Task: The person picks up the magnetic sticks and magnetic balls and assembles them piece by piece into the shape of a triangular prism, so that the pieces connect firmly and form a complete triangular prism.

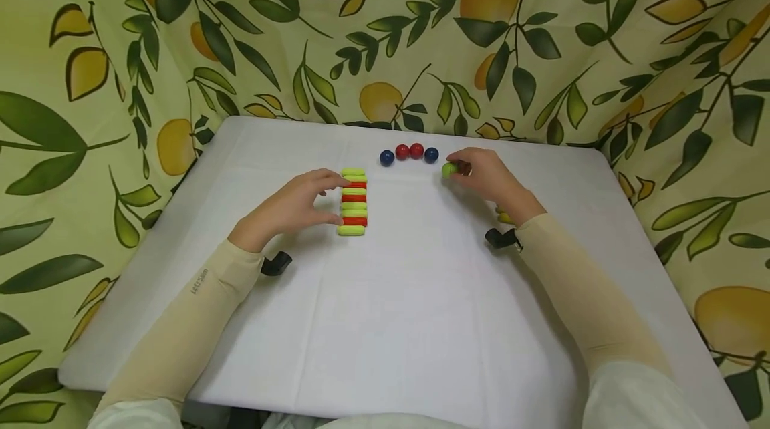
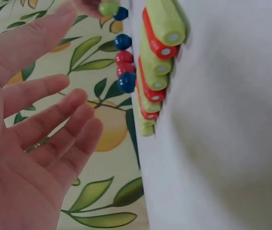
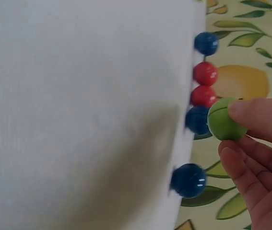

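Note:
My right hand (image 1: 484,178) pinches a green ball (image 3: 226,120) between thumb and fingers, at the right end of an arc of balls. The arc holds two red balls (image 1: 410,151) between a left blue ball (image 1: 387,158) and a right blue ball (image 1: 431,155). Another blue ball (image 3: 189,180) lies near my right fingers, mostly covered in the head view. My left hand (image 1: 295,202), thumb and fingers spread, hovers by the left side of a row of yellow-green and red rods (image 1: 353,202). The rods lie side by side, with small metallic discs in their ends.
A white-covered table (image 1: 397,322) stands against a curtain (image 1: 385,35) printed with fruit and leaves. Beside the right wrist, a few yellow-green pieces (image 1: 504,216) are partly hidden by the arm. Black wrist cameras hang below both wrists.

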Action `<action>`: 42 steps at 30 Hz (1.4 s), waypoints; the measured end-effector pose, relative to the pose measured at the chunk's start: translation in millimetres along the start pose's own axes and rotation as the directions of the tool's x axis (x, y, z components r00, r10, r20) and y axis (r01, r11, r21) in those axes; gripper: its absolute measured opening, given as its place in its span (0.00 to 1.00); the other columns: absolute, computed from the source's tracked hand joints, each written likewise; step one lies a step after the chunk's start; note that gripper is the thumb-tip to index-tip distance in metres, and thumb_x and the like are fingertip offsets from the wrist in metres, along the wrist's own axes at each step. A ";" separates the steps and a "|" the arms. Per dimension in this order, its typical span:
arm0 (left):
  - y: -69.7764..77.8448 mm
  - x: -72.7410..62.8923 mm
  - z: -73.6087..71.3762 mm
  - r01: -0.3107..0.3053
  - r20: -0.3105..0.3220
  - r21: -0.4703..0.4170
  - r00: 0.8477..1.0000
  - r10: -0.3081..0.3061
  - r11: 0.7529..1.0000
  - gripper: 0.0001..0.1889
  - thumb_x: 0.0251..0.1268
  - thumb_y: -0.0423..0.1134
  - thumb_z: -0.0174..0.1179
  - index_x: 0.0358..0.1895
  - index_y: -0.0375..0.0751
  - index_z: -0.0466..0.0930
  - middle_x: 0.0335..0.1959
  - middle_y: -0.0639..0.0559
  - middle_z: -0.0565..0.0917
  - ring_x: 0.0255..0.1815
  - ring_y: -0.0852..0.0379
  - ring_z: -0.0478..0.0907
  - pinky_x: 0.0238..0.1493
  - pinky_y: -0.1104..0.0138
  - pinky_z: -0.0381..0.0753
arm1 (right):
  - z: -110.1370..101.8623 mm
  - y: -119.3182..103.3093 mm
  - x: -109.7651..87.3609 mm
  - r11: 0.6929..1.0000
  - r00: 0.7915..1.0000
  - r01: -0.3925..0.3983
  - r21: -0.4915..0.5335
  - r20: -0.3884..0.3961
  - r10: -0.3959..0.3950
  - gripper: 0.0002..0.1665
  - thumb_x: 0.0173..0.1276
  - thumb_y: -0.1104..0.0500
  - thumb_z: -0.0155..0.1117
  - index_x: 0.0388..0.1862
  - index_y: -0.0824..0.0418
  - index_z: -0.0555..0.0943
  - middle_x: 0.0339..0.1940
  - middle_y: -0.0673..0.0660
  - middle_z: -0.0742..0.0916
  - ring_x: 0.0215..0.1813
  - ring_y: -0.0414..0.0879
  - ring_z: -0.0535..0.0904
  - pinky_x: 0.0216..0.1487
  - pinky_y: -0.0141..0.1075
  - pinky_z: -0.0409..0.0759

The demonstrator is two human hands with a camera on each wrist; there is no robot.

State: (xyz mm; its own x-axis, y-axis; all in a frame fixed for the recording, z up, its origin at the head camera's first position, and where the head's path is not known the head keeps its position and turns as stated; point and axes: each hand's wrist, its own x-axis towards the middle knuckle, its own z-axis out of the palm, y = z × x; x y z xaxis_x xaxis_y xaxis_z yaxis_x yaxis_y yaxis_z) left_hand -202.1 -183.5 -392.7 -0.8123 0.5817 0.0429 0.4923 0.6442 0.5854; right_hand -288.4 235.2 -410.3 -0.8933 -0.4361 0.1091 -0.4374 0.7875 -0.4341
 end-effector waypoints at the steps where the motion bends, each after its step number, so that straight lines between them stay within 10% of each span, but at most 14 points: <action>1: 0.9 0.9 -2.3 -0.006 0.002 0.001 1.000 0.006 1.000 0.37 0.64 0.43 0.81 0.74 0.36 0.78 0.72 0.42 0.77 0.64 0.38 0.79 0.65 0.45 0.80 | -3.4 -3.7 -4.2 1.000 1.000 0.011 0.014 -0.019 -0.011 0.20 0.72 0.64 0.77 0.61 0.66 0.87 0.49 0.60 0.89 0.48 0.54 0.82 0.54 0.49 0.83; 16: 20.5 16.2 -14.9 0.001 0.127 0.029 0.992 -0.005 1.000 0.21 0.65 0.35 0.79 0.59 0.33 0.87 0.52 0.41 0.88 0.51 0.43 0.81 0.56 0.54 0.81 | -29.1 -31.6 -70.3 0.996 0.986 0.066 0.063 -0.159 -0.056 0.17 0.71 0.63 0.79 0.57 0.63 0.90 0.50 0.57 0.91 0.48 0.53 0.86 0.54 0.53 0.84; 30: 17.6 21.3 6.9 -0.059 0.191 0.116 0.981 0.036 0.991 0.06 0.65 0.32 0.78 0.42 0.40 0.91 0.33 0.54 0.84 0.39 0.52 0.78 0.47 0.58 0.79 | 0.7 -43.0 -62.9 0.992 0.996 0.042 0.117 0.076 -0.051 0.16 0.69 0.65 0.79 0.54 0.65 0.88 0.44 0.56 0.89 0.45 0.52 0.85 0.51 0.50 0.85; 42: 26.9 27.6 26.3 -0.025 0.259 0.264 0.965 -0.046 0.964 0.05 0.66 0.30 0.74 0.36 0.43 0.88 0.30 0.52 0.80 0.39 0.50 0.75 0.45 0.59 0.75 | 15.8 -38.2 -62.3 0.994 0.988 0.011 0.113 0.153 -0.029 0.16 0.70 0.61 0.79 0.54 0.62 0.89 0.41 0.55 0.89 0.44 0.51 0.83 0.48 0.46 0.83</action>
State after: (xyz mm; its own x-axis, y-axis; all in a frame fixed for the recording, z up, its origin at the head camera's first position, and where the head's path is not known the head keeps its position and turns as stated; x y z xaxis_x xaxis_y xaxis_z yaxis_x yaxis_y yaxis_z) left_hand -203.1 -137.0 -397.1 -0.7251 0.6603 -0.1953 0.5777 0.7377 0.3493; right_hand -214.4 225.5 -414.6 -0.8540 -0.5200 -0.0166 -0.4331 0.7284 -0.5309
